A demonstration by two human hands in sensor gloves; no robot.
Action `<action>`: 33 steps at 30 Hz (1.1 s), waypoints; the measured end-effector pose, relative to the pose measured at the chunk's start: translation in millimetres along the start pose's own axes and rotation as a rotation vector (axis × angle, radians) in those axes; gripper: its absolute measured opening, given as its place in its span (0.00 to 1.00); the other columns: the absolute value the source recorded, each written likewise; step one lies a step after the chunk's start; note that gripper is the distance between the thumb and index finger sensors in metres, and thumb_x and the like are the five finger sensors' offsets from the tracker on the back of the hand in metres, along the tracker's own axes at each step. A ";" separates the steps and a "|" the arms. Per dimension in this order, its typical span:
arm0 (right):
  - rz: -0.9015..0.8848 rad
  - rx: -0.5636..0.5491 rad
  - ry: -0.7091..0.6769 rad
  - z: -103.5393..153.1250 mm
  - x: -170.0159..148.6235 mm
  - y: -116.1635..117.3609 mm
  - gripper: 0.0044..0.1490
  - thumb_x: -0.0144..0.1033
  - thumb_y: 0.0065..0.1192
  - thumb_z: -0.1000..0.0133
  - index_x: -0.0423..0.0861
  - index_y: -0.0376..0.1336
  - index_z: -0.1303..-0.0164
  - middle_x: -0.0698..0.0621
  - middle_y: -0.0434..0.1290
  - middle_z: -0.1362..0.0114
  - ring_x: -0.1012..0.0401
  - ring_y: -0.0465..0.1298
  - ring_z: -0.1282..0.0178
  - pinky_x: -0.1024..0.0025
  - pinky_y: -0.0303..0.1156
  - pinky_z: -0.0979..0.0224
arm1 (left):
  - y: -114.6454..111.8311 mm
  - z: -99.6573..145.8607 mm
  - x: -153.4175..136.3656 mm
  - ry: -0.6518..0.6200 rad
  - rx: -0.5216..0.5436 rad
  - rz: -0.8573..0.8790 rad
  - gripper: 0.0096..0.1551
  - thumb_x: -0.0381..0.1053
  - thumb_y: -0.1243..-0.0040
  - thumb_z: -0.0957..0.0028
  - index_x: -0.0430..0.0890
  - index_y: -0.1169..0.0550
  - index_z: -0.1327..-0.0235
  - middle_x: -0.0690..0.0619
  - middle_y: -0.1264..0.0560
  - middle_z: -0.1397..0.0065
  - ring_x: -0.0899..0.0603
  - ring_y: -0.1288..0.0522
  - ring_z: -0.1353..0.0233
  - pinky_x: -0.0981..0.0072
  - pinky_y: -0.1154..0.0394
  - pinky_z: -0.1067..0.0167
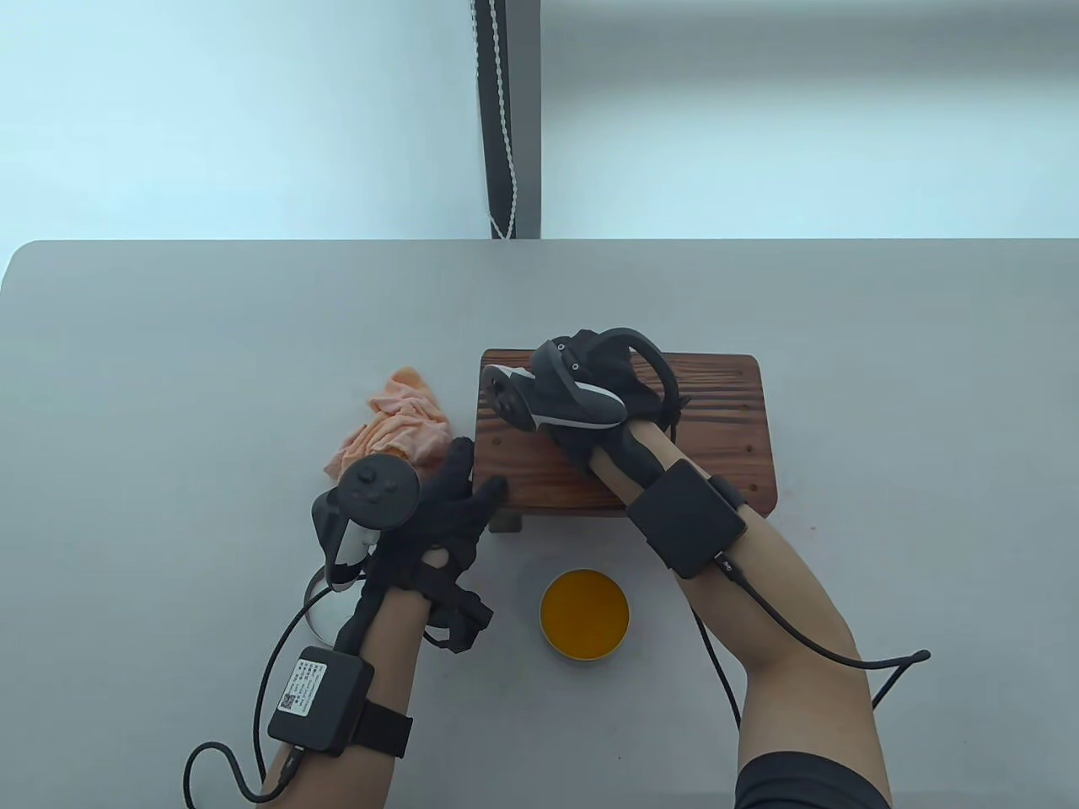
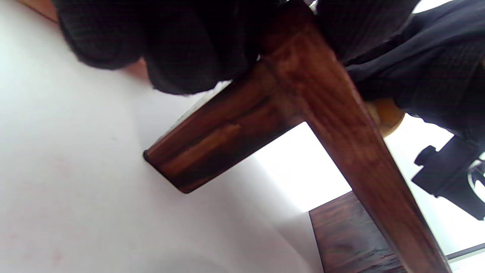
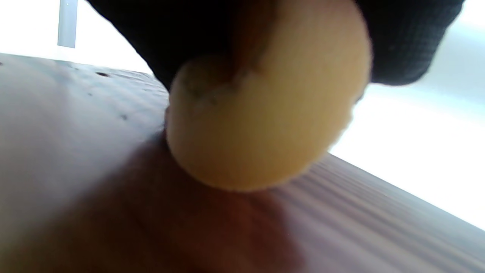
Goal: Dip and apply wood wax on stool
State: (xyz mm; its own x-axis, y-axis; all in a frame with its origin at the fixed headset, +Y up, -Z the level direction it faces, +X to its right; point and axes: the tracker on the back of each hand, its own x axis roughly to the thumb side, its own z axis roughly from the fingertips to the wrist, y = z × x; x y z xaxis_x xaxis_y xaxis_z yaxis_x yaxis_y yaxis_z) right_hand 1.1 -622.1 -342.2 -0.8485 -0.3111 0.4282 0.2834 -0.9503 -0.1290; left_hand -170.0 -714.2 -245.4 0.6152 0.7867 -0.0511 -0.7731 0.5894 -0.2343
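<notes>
A small dark wooden stool (image 1: 716, 438) stands at the table's middle. My left hand (image 1: 459, 493) grips its near left corner; the left wrist view shows my fingers (image 2: 182, 45) around the stool's edge (image 2: 322, 113) above a leg (image 2: 212, 148). My right hand (image 1: 590, 371) rests on the stool's top at the far left. In the right wrist view it holds a round yellow sponge pad (image 3: 265, 121) against the wood (image 3: 94, 170). An open tin of orange wax (image 1: 585, 615) sits on the table in front of the stool.
A crumpled peach cloth (image 1: 396, 417) lies left of the stool. A metal lid (image 1: 316, 607) shows partly under my left wrist. Cables trail from both forearms (image 1: 801, 632). A dark post with a bead chain (image 1: 506, 126) stands behind the table.
</notes>
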 end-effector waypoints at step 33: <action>-0.025 0.006 0.016 21.9 -8.0 0.6 0.23 0.32 0.81 0.47 0.47 0.78 0.41 0.35 0.84 0.47 0.44 0.86 0.52 0.36 0.80 0.41 | -0.7 0.4 0.8 0.004 0.005 0.003 0.53 0.61 0.39 0.38 0.29 0.41 0.14 0.34 0.21 0.37 0.33 0.18 0.45 0.29 0.23 0.45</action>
State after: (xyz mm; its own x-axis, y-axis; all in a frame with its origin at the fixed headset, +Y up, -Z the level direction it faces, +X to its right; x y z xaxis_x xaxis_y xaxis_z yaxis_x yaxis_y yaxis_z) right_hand 17.9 -619.9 -326.1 -0.8622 -0.2873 0.4172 0.2643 -0.9578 -0.1133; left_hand -169.0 -713.9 -244.9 0.6136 0.7876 -0.0561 -0.7757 0.5880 -0.2292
